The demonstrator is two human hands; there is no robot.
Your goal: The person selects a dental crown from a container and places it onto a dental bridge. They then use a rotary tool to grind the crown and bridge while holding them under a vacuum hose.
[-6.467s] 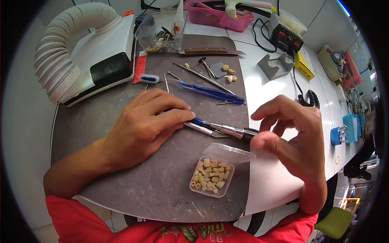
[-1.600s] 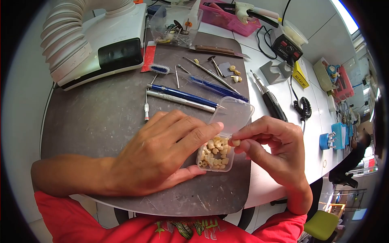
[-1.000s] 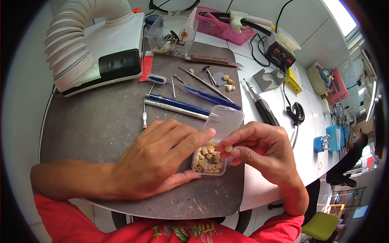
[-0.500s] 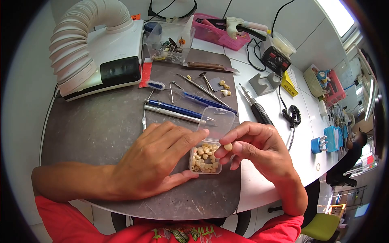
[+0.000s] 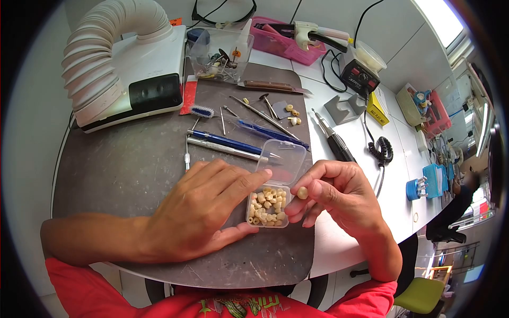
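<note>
Between the thumb and fingers of my right hand (image 5: 339, 196) is a small cream-coloured dental crown (image 5: 302, 193), held just right of a clear plastic box (image 5: 247, 222). Many similar dental crowns (image 5: 268, 200) fill the box. Its hinged lid (image 5: 286, 156) stands raised on the far side. My left hand (image 5: 204, 209) spans the box's left side: the index fingertip touches the lid near the hinge, and the thumb rests against the near left corner.
Beyond the box lie a blue pen (image 5: 222, 143), a brush (image 5: 202, 111), a knife (image 5: 268, 85) and several loose crowns (image 5: 295, 121). A rotary handpiece (image 5: 335, 140) lies at right near its cradle (image 5: 344, 108). A white hose unit (image 5: 143, 58) stands back left.
My right fingers have turned the crown slightly and shifted it a little to the right, away from the box. The left hand keeps its place on the box.
</note>
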